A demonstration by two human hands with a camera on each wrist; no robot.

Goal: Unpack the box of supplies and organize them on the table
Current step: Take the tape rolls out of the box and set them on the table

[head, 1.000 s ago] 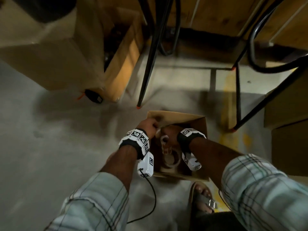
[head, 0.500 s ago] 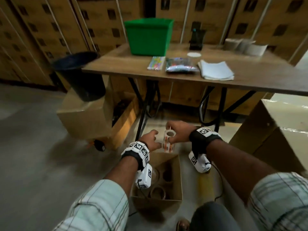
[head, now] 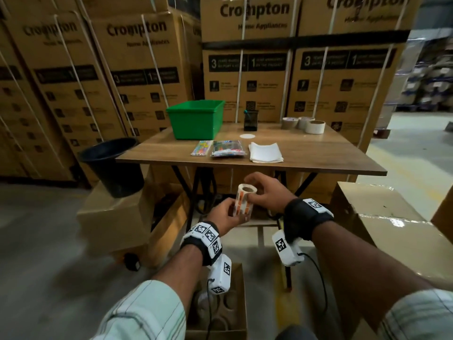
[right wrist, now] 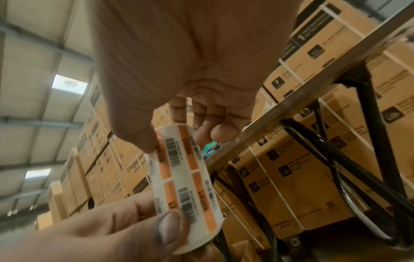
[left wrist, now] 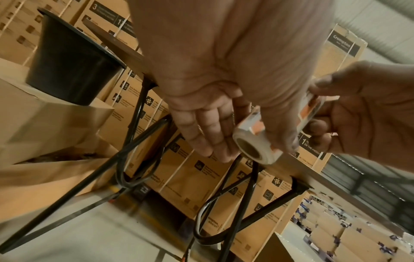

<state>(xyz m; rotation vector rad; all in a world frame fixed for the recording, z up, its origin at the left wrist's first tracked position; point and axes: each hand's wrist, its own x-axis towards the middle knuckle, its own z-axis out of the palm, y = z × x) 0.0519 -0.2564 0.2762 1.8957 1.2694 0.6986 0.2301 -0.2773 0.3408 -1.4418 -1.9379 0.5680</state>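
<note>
A roll of white and orange barcode labels [head: 243, 202] [right wrist: 186, 179] [left wrist: 257, 143] is held upright in the air in front of the wooden table [head: 306, 153], below its front edge. My left hand [head: 226, 214] holds its lower end, thumb pressed on the side. My right hand [head: 263, 192] pinches its upper end with thumb and fingers. The open cardboard box [head: 235, 322] sits on the floor under my wrists, with tape rolls dimly seen inside.
On the table are a green bin [head: 196, 119], a black pen holder [head: 250, 120], tape rolls [head: 304, 123], a white disc [head: 247, 136], two coloured packets [head: 219, 148] and white sheets [head: 266, 152]. A black bucket [head: 112, 165] stands on a carton at left. Large cartons stand right and behind.
Both hands lifted the label roll out of the floor box and raised it toward the table edge. The head view has tilted up from the floor to the table.
</note>
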